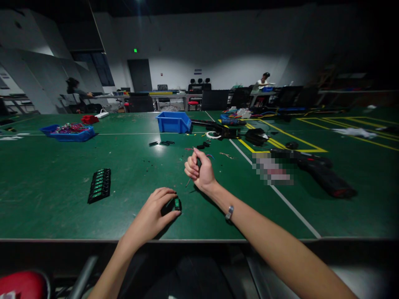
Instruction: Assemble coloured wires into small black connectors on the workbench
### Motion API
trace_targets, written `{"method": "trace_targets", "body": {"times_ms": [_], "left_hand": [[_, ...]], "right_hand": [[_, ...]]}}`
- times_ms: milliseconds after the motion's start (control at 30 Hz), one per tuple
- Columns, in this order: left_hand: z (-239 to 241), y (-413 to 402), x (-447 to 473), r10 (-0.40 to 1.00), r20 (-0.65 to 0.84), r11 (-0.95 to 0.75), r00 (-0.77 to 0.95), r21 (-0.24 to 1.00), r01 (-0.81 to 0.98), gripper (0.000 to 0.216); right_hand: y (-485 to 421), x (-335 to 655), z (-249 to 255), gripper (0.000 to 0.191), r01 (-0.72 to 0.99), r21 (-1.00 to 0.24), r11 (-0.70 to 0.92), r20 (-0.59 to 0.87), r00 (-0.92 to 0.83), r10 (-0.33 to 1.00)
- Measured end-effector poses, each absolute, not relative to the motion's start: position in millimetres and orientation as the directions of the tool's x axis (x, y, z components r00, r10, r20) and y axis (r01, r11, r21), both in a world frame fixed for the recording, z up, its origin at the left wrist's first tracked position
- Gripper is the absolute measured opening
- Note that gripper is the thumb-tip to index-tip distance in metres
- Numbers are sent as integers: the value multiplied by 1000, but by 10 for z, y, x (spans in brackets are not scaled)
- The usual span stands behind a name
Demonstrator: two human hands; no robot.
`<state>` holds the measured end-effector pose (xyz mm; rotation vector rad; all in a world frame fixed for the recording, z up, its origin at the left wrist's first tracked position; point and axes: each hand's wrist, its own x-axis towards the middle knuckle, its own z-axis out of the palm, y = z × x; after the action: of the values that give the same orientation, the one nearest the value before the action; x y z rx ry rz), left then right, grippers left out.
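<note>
My left hand rests on the green table, its thumb and fingers closed around the sides of a small black module with a green circuit board. Just right of it and a little higher, my right hand is curled in a fist round a screwdriver. The thin shaft points down and left, apart from the module; most of the handle is hidden by the fingers. Off to the left lies a black strip holding a row of similar green-board modules.
Beyond my hands are small black parts, wire pieces and a blue bin. A blue tray of colourful small parts stands at left. A black power tool lies at right. Two people sit in the background.
</note>
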<state>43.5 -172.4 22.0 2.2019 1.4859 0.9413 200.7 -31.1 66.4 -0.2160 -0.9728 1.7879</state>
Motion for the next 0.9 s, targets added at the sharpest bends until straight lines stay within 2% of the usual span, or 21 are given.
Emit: {"method": "trace_targets", "body": {"times_ms": [333,500,900], "left_hand": [[189,-1715,433,904,346,-416,250,581,699,36],[211,-1713,438,911,335,-401,239,589,702,36],[213,-1724,434,899,355,-427,257,582,692,41]], "right_hand": [[-665,1850,599,41,-603,-776,-187,338,-647,684],[-683,1852,591,40,-617,-765,-182,362,-647,672],[-766,1823,578,44,-535,-843,-51,386,-669,636]]}}
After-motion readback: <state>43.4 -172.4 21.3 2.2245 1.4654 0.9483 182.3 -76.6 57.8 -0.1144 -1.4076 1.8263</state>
